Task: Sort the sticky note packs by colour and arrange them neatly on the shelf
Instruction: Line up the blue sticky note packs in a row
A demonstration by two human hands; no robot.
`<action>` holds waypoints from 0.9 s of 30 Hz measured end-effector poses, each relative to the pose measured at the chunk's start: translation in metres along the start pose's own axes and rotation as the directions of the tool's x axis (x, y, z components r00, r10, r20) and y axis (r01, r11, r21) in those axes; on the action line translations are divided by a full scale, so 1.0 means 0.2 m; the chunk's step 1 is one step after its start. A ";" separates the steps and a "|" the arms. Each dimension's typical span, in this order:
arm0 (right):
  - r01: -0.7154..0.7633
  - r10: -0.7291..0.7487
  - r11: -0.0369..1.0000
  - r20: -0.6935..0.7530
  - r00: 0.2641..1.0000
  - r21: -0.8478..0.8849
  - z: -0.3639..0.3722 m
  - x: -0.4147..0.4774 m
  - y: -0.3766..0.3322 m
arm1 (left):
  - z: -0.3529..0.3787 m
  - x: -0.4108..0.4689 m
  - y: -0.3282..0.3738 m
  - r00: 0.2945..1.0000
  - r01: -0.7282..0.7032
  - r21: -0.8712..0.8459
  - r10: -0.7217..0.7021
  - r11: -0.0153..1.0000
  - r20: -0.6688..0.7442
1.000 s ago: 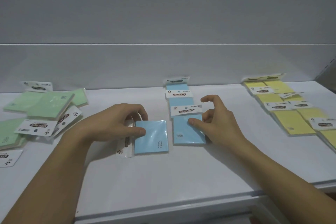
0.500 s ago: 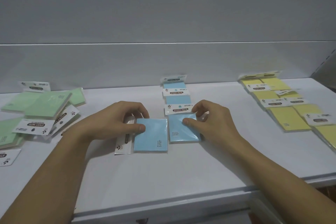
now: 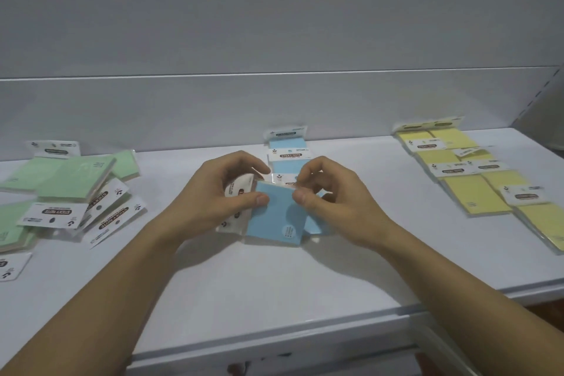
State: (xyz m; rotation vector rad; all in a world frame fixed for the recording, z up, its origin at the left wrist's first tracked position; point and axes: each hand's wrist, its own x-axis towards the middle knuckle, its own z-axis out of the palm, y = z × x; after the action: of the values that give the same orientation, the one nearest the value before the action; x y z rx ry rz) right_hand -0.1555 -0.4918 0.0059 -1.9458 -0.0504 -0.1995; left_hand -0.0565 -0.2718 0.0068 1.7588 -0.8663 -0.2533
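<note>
White shelf (image 3: 274, 290), pale blue pack (image 3: 276, 217), white header card (image 3: 236, 197)

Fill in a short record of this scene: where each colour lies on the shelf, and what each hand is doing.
Surface: white shelf
Left side: green packs, loosely heaped
Middle: blue row, running to the back wall
Right side: yellow packs, in overlapping rows
Left hand: grips the blue pack by its label end
Right hand: pinches the same pack's upper corner
</note>
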 end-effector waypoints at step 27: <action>-0.154 0.135 0.908 -0.076 0.988 -0.389 -0.02 -0.41 -0.04 | 0.11 -0.03 0.01 0.999 0.037 -0.088 -0.034 0.995 0.038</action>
State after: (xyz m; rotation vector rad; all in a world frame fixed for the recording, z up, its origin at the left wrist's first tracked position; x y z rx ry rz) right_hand -0.2380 -0.4867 0.0012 -2.3352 0.1790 -0.1655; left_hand -0.0749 -0.2843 -0.0012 1.6925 -0.8384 -0.3434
